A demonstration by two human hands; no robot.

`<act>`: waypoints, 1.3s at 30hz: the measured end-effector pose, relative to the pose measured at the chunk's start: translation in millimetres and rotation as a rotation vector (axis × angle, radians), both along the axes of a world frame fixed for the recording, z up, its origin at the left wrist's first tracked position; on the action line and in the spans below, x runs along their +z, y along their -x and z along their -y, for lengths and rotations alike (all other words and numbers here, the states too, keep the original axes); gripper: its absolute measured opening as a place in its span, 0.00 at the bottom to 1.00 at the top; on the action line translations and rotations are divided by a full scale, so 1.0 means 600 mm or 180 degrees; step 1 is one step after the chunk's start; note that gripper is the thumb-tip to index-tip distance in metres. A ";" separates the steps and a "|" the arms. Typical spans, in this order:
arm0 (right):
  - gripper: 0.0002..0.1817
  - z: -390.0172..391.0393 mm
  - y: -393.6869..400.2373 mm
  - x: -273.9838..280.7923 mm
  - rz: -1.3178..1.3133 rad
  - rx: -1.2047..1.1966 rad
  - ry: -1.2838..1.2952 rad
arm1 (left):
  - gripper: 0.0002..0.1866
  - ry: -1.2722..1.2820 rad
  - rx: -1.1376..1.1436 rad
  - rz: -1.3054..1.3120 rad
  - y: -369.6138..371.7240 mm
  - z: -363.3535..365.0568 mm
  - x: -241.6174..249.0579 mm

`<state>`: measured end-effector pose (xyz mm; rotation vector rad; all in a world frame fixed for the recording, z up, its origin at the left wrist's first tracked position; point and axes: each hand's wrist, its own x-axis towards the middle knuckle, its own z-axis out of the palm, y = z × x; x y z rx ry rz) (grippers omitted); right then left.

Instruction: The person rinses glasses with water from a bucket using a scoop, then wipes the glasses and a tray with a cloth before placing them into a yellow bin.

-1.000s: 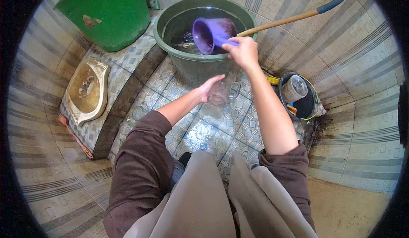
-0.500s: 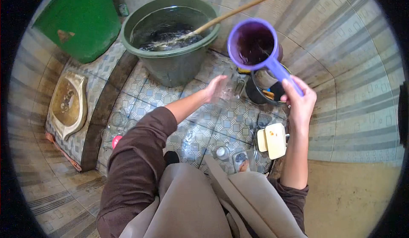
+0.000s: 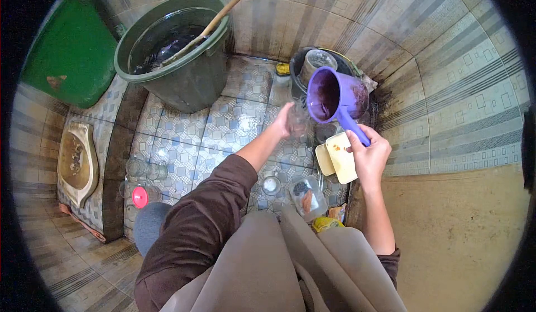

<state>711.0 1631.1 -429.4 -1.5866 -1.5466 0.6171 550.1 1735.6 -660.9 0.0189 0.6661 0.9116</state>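
Note:
My right hand (image 3: 371,154) grips the handle of a purple water dipper (image 3: 352,97). The dipper is tilted, its dark wet mouth turned left toward my other hand. In my left hand (image 3: 285,122) is a clear drinking glass (image 3: 300,121), smeared by motion, right beside the dipper's mouth. Below the dipper handle lie two cream-coloured plastic pieces (image 3: 341,158), the larger one with orange-brown stains. A clear container (image 3: 308,198) with dark and brown contents rests on the floor nearer my knees, with a small glass jar (image 3: 272,185) to its left.
A large green tub (image 3: 192,89) of water stands at upper left, a wooden stick (image 3: 234,2) leaning in it. Behind the dipper is a black bucket (image 3: 298,61). Several glasses (image 3: 146,169) and a red-lidded jar (image 3: 139,197) sit left on the tiled floor, beside a squat toilet (image 3: 78,164).
The view has shifted, so the tub sits farther left. My right hand has brought the dipper lower and closer to the glass, tilting it more. The glass stays in my left hand.

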 end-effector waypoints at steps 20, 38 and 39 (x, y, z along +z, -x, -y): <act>0.09 0.014 0.011 -0.029 0.1128 0.0390 -0.0911 | 0.42 -0.1512 -0.1131 -0.3746 0.037 0.009 -0.062; 0.16 -0.006 0.132 -0.085 -0.0878 0.1423 0.1295 | 0.44 -0.1115 -0.0398 -0.5221 0.381 0.306 0.128; 0.16 -0.005 0.142 -0.096 -0.0936 0.1524 0.1428 | 0.43 -0.1336 0.0019 -0.5655 0.398 0.336 0.117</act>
